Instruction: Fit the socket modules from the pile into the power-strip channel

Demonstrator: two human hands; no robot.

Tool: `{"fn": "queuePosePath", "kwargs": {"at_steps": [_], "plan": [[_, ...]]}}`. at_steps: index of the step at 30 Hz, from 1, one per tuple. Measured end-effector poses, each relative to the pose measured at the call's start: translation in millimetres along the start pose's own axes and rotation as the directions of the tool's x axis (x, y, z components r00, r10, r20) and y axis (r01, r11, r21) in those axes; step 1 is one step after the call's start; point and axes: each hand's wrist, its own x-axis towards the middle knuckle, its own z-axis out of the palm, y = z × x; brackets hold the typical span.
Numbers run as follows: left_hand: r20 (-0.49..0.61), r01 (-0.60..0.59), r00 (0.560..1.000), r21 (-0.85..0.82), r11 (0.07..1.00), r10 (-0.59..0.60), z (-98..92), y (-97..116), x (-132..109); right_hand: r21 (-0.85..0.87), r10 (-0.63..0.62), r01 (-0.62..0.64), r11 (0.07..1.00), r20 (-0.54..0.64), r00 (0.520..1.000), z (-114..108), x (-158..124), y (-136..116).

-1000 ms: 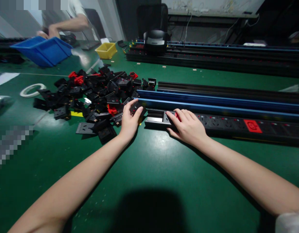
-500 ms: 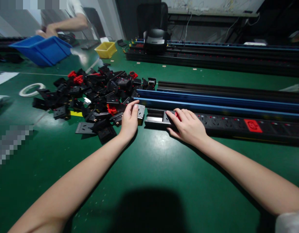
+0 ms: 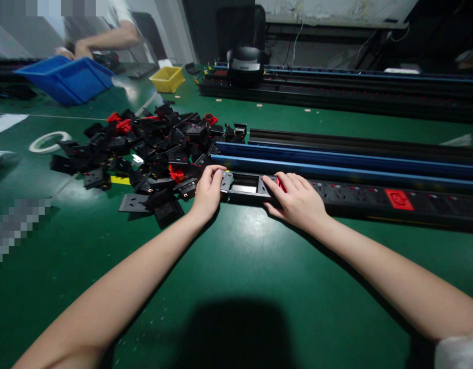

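Left hand [image 3: 207,193]: fingers hold one socket module [image 3: 226,182] | Right hand [image 3: 300,197]: fingers spread over one black rail [image 3: 374,212]

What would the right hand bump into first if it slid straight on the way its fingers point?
Probably the near blue bar, just past the black strip under the right hand, though height is hard to judge.

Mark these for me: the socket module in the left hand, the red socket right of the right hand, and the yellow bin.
Socket module [image 3: 226,181]: head view, on its slotted face.
Red socket [image 3: 399,200]: head view, middle of its face.
Yellow bin [image 3: 165,86]: head view, on its near wall.
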Motion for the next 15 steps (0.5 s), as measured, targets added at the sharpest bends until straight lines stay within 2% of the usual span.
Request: {"fn": "queuePosePath", "kwargs": {"at_steps": [4, 9, 15], "plan": [[0.037, 0.039, 0.999, 0.008, 0.999, -0.039, -0.2, -1.2, -0.2, 0.004, -0.004, 0.004, 1.0, -0.013, 1.0, 0.5, -0.1, 0.4], [0.06, 0.023, 0.998, 0.019, 1.0, -0.024, -1.2, -0.6, -0.8, 0.001, -0.001, 0.001, 1.0, -0.019, 1.0, 0.7, 0.2, 0.1], [0.049, 0.009, 0.999, 0.106, 0.994, -0.014, -2.2, 2.4, -2.5, -0.002, -0.002, 0.002, 1.0, -0.017, 1.0, -0.1, 0.6, -0.1]]}}
